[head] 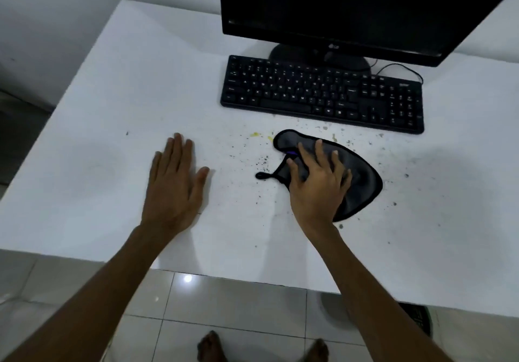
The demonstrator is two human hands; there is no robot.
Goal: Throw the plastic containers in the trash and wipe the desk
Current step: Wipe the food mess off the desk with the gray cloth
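Right now my right grip [317, 181] presses down on the dark grey cloth [362, 176], fingers spread and slightly bent over it, not closed around it. That cloth lies on the white table [112, 86] near the middle of its front half, just in front of the black keyboard [320, 94] but not touching it; a small black loop at the cloth's left corner sticks out toward my left side. My left grip [177, 181] is released, palm flat on the bare table with straight fingers, well apart from the cloth and closer to the left edge. Dark specks [262, 162] and a couple of yellow smears [255, 134] are scattered over the table around the cloth, thickest between the cloth and the keyboard's front edge. Behind the keyboard, toward the back edge, stands a black monitor [351, 7], its screen dark. Below the table's front edge I see pale floor tiles [224, 300] and two bare feet [210, 347].
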